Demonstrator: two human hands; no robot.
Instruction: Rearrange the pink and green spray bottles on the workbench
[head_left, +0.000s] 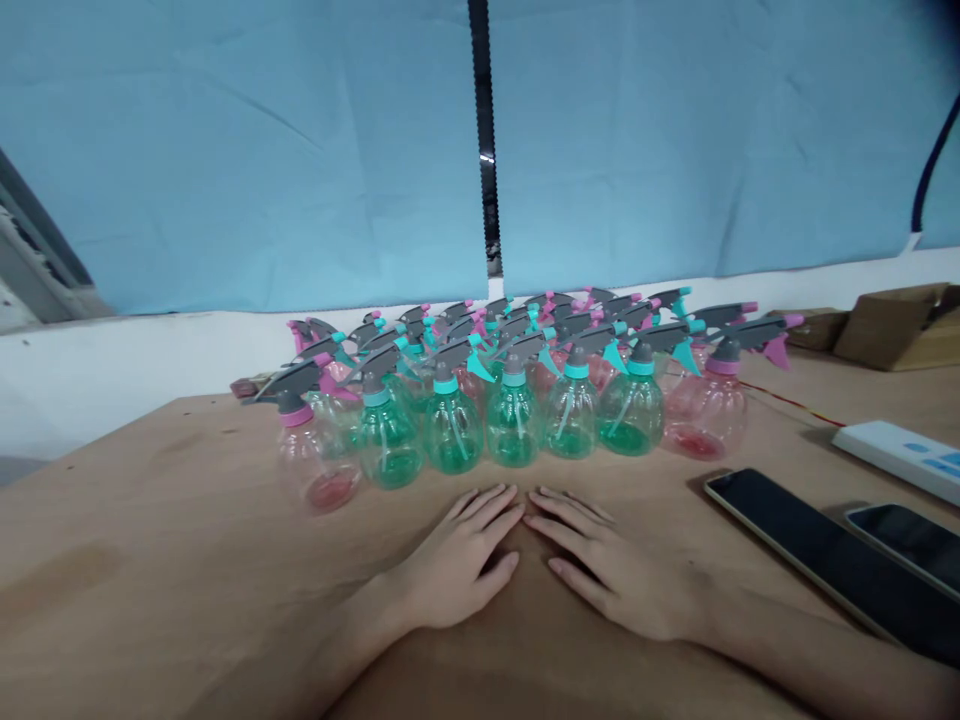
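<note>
Your left hand (461,560) and right hand (611,565) lie palm-down on the tan wooden table (187,500), fingers loosely extended, fingertips close together, gripping nothing; the tabletop appears to bear their weight. To the right lies a long black-screened phone (802,545), face up, clear of your right fingers. Just beyond your fingertips stand the round translucent plastic spray bottles, the front row having five green bottles (513,425) between one pink bottle at the left end (319,465) and another at the right (705,415). They stand upright on their bases, packed closely, probably to save space. Farther back hangs a blue sheet (262,150).
</note>
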